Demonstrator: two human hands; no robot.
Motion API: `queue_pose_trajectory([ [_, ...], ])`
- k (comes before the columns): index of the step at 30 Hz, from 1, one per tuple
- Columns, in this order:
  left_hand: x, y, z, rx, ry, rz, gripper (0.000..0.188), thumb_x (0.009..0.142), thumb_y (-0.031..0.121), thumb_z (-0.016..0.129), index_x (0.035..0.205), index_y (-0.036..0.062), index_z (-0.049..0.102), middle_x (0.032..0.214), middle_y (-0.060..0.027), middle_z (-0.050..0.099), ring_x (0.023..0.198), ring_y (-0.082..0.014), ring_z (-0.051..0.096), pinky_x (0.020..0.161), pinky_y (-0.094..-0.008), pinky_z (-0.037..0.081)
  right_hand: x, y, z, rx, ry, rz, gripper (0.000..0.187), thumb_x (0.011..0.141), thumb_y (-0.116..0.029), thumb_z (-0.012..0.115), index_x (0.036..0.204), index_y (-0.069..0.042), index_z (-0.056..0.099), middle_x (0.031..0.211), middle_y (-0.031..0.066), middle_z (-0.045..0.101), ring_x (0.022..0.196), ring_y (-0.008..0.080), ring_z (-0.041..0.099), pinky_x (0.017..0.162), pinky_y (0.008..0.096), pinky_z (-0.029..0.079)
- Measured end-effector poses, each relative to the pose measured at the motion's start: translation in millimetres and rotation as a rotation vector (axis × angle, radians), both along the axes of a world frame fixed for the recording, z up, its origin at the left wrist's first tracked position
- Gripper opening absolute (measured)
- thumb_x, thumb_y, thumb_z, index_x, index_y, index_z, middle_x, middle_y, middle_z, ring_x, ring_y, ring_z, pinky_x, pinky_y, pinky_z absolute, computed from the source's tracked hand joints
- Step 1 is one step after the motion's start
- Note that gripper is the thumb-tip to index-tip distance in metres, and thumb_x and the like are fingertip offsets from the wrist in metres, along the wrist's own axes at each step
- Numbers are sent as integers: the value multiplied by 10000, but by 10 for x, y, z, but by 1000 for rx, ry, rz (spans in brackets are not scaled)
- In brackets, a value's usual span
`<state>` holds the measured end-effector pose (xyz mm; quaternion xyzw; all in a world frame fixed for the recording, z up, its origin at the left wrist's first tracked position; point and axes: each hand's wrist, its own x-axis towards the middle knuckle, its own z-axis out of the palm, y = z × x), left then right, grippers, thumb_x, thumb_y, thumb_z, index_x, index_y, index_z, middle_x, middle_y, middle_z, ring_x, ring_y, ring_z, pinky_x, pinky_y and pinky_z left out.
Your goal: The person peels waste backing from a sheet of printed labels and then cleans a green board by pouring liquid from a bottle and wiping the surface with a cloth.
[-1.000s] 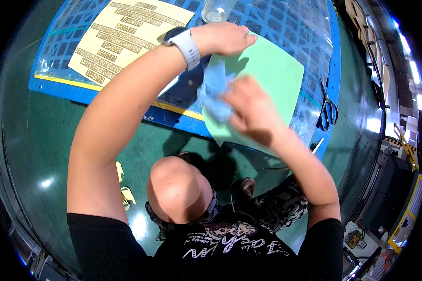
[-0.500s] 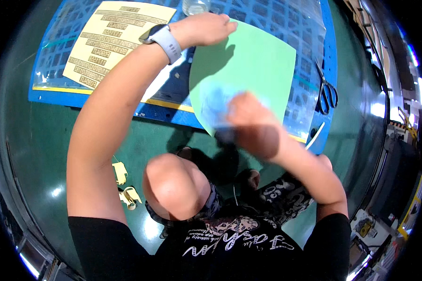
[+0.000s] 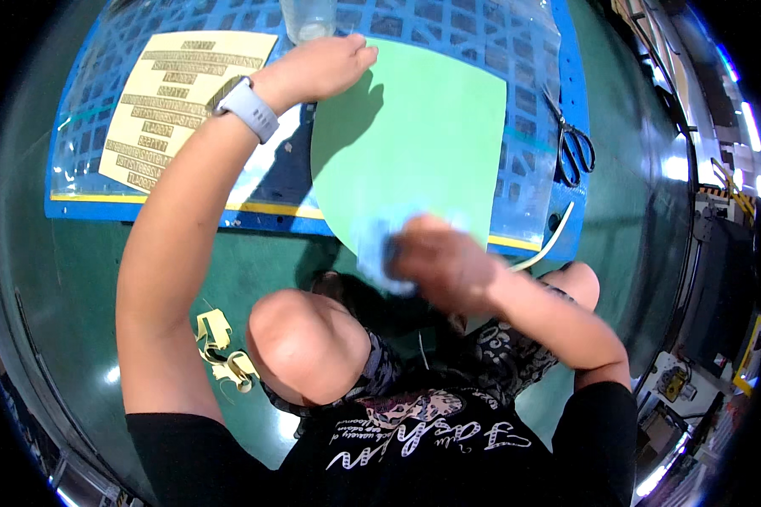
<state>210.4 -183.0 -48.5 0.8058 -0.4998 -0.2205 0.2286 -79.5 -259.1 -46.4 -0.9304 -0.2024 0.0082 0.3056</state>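
Note:
A light green sheet point(image 3: 423, 127) with a rounded lower left edge lies over the blue table. At its far left corner my left hand point(image 3: 334, 68) grips the edge, fingers curled together. My right hand point(image 3: 444, 258), smeared by motion, is closed on a blue cloth point(image 3: 376, 245) at the sheet's near edge. The cloth is blurred too, and its fine texture cannot be made out. Left of the green sheet lies a pale yellow stencil sheet point(image 3: 177, 110) with cut-out characters, partly behind my left forearm.
A clear container point(image 3: 307, 21) stands at the far side. Black-handled scissors point(image 3: 573, 152) lie on the blue table point(image 3: 84, 207) at the right, above a pale strip point(image 3: 556, 237) hanging over the near edge. Yellow scraps point(image 3: 220, 346) lie on the green floor beside my left knee.
My right hand and the blue cloth have moved toward me, down to the sheet's near edge. My left hand stays at the far corner. The whole view has shifted slightly.

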Motion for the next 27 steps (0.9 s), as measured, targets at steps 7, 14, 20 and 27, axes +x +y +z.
queue_pose_trajectory([
  [7,-9,59,-148,-78,-213,0,201,894,202,441,963,25,508,822,-227,614,805,-428,584,712,-480,451,228,-44,-94,-266,-160,-216,269,699,-81,603,965,-71,639,1006,127,575,949,313,531,854,411,452],
  [14,-133,86,-72,13,-131,16,159,879,141,441,981,25,478,815,-222,610,792,-422,583,697,-484,442,-231,-361,277,110,95,-108,380,644,-29,608,1020,-52,655,1091,157,591,947,335,553,852,432,474],
  [20,-184,66,-90,8,-220,18,167,848,37,418,1007,24,468,842,-231,616,834,-436,581,706,-504,436,162,-731,50,-270,-97,-208,429,648,5,591,1066,-84,618,1090,147,573,1016,364,510,910,417,450],
  [27,-192,172,-114,12,-239,6,198,834,11,426,1028,21,462,889,-235,622,872,-435,587,737,-499,452,-654,-1008,433,-128,325,-104,390,613,38,586,989,-56,636,1015,134,581,1022,348,523,928,422,452],
])
